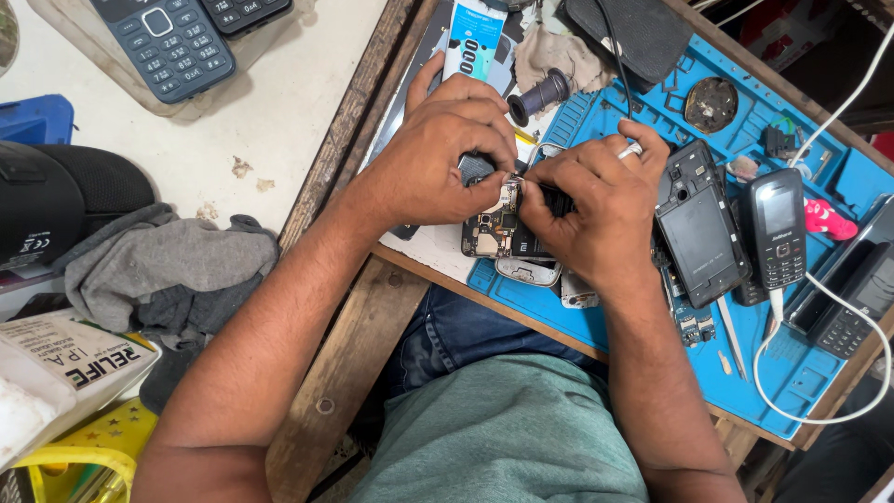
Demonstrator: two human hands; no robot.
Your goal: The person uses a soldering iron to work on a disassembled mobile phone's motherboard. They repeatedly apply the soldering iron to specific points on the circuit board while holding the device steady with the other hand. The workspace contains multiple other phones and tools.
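My left hand (445, 154) and my right hand (592, 200) are both closed around an opened small phone (498, 228) whose circuit board shows between them. The fingertips of both hands meet at the top of the board, pinching a small metal part. The phone is held just above the near edge of a blue work mat (792, 363). A ring sits on a finger of my right hand. Most of the phone's upper part is hidden under my fingers.
On the mat lie a black phone back shell (700, 233), a black keypad phone (776, 226) with a white cable (819, 410), tweezers (731, 335) and small boards. A tube (473, 37) stands behind. Left are grey cloth (168, 270), two keypad phones (172, 42) and a white bottle (56, 368).
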